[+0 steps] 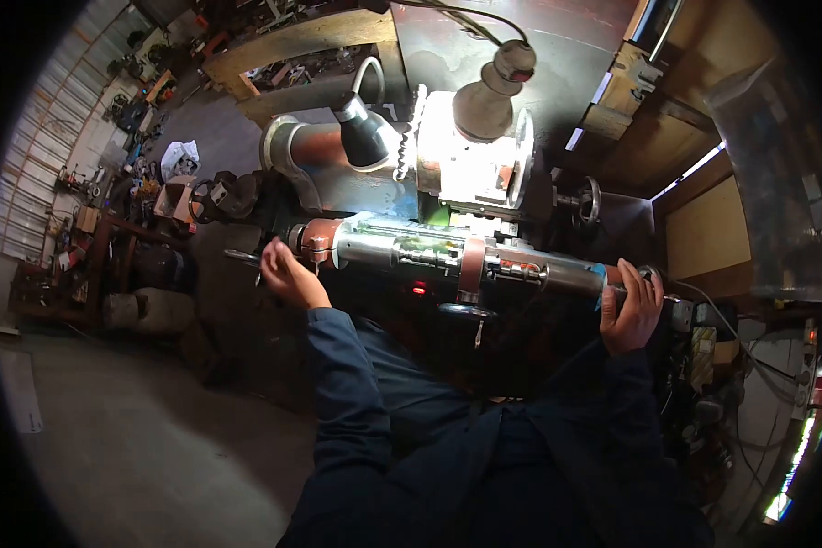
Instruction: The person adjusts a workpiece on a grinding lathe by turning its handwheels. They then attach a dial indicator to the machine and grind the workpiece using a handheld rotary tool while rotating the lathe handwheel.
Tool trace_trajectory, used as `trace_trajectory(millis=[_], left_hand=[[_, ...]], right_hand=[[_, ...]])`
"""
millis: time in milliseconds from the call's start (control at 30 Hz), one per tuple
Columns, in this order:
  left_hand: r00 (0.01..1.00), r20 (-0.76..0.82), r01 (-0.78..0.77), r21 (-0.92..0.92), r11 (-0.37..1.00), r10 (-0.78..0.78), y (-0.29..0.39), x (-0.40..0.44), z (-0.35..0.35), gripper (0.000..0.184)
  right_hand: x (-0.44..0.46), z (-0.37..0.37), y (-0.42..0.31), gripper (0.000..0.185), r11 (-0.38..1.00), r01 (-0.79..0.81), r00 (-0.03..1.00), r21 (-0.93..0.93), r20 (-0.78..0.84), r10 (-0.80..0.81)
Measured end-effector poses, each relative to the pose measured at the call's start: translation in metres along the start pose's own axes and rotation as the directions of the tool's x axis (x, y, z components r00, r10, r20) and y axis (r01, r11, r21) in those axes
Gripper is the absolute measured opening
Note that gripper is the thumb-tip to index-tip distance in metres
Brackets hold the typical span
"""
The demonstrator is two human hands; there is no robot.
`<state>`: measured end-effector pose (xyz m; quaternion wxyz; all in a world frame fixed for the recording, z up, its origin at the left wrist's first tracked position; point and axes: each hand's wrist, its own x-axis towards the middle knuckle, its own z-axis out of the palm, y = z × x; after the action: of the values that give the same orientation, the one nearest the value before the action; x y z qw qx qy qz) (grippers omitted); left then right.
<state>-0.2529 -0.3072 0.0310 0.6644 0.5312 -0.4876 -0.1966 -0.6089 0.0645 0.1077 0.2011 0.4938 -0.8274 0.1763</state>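
Steel gleams along a long cylindrical assembly (pixel 429 256), which lies crosswise just in front of the brightly lit machine head (pixel 475 173), on the person's side of it. Red-brown paint covers a collar (pixel 320 240) on the assembly, forward and to the left of the machine head, and a bracket (pixel 472 265) directly in front of it. Left of the machine head, beyond the collar, the left hand (pixel 294 276) is at the assembly's end, near a bright metal lever (pixel 242 257). Its fingers are partly bent, and I cannot tell whether they have hold of anything. Forward and to the right of the machine head, the right hand (pixel 632 309) lies over the assembly's other end, beside a blue band (pixel 599 274). Its fingers curve loosely, with the thumb set apart; whether they grip or only rest there I cannot tell. A black lamp (pixel 365 137) shines from just left of the machine head. One handwheel (pixel 468 311) sits in front of the machine head, below the bracket, and a second wheel (pixel 591 201) stands to its right. A small red light (pixel 418 290) glows in front of the machine head, slightly left.
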Motion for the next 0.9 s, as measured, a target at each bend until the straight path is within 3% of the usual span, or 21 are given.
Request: trace_trajectory(millis=[33,67,100,167,200,267,333,400,500,567,667,767,800,833,867,900], left_hand=[[0.993,-0.077,-0.099,-0.065,0.993,0.094,0.012,-0.009,0.003,0.030],[0.958,-0.020,-0.280,0.152,0.948,0.287,0.045,-0.022,-0.003,0.023],[0.874,0.099,-0.486,0.148,0.861,0.476,0.061,-0.031,-0.004,0.022],[0.684,0.333,-0.693,0.019,0.721,0.649,0.073,-0.061,-0.003,0.025],[0.559,0.435,-0.756,-0.083,0.649,0.706,0.078,-0.076,-0.001,0.026],[0.310,0.700,-0.837,-0.120,0.535,0.643,0.088,-0.106,0.002,0.036],[0.218,0.776,-0.910,-0.058,0.411,0.592,0.087,-0.125,0.009,0.055],[0.277,0.812,-0.858,-0.032,0.513,0.514,0.108,-0.133,0.018,0.061],[0.217,0.845,-0.927,0.022,0.375,0.488,0.079,-0.127,0.020,0.061],[0.256,0.915,-0.907,0.115,0.405,0.312,0.077,-0.127,0.014,0.064],[0.228,0.880,-0.948,0.102,0.302,0.418,0.107,-0.138,0.005,0.055],[0.240,0.782,-0.939,0.037,0.341,0.575,0.114,-0.137,-0.013,0.037],[0.223,0.716,-0.958,0.036,0.285,0.661,0.116,-0.135,-0.022,0.029],[0.290,0.699,-0.952,0.139,0.273,0.654,0.119,-0.138,-0.036,0.027],[0.301,0.618,-0.952,0.232,0.198,0.726,0.130,-0.148,-0.047,0.032],[0.379,0.727,-0.925,0.305,0.225,0.572,0.063,-0.118,-0.071,0.086]], right_hand=[[-0.007,-0.003,0.003,0.055,0.997,-0.019,1.000,0.080,0.011,0.018],[-0.015,-0.008,0.004,0.057,0.991,-0.034,0.996,0.132,-0.078,0.044],[-0.025,-0.013,0.006,0.060,0.983,-0.046,0.983,0.180,-0.166,0.076],[-0.056,-0.023,0.017,0.066,0.974,-0.105,0.948,0.200,-0.276,0.159],[-0.070,-0.022,0.026,0.066,0.960,-0.184,0.940,0.211,-0.249,0.235],[-0.115,-0.016,0.047,0.067,0.909,-0.365,0.891,0.201,-0.209,0.404],[-0.165,0.002,0.068,0.067,0.838,-0.504,0.836,0.210,-0.126,0.534],[-0.203,0.009,0.075,0.068,0.750,-0.620,0.768,0.229,-0.016,0.640],[-0.230,0.008,0.077,0.072,0.620,-0.753,0.655,0.220,0.169,0.736],[-0.228,0.003,0.078,0.073,0.461,-0.825,0.543,0.326,0.232,0.807],[-0.237,0.008,0.095,0.077,0.294,-0.823,0.488,0.486,0.340,0.804],[-0.238,-0.002,0.106,0.075,-0.008,-0.886,0.278,0.463,0.546,0.790],[-0.245,0.000,0.112,0.073,0.018,-0.892,0.279,0.452,0.518,0.809],[-0.256,0.009,0.119,0.072,0.046,-0.898,0.281,0.438,0.490,0.825],[-0.264,0.013,0.126,0.070,0.074,-0.904,0.284,0.421,0.462,0.840],[-0.274,0.016,0.135,0.068,0.124,-0.916,0.284,0.380,0.401,0.871]])
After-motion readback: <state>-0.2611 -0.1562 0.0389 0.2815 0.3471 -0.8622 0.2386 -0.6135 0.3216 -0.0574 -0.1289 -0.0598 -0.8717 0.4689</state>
